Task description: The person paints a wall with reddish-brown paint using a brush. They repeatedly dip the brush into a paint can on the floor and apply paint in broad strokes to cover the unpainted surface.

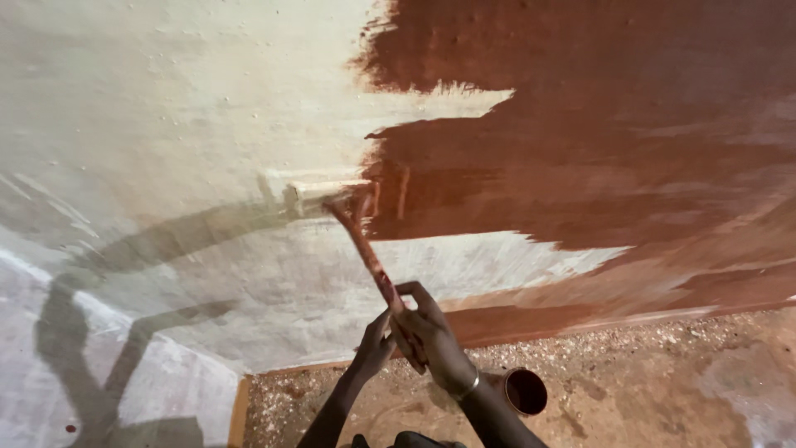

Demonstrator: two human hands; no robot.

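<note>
Roller (pixel 332 197) on wall (pixel 166 108) — cup (pixel 525 392) on floor (pixel 647 382)

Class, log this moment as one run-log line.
left hand: on handle | right hand: grips handle | brush: on wall | can: floor

A paint-smeared brush (pixel 365 249) slants upward toward eleven o'clock, its handle streaked red-brown; its wide, pale head presses flat against the wall (pixel 207 99); the wall is cream at nine o'clock, wet reddish-brown toward three o'clock.
</note>
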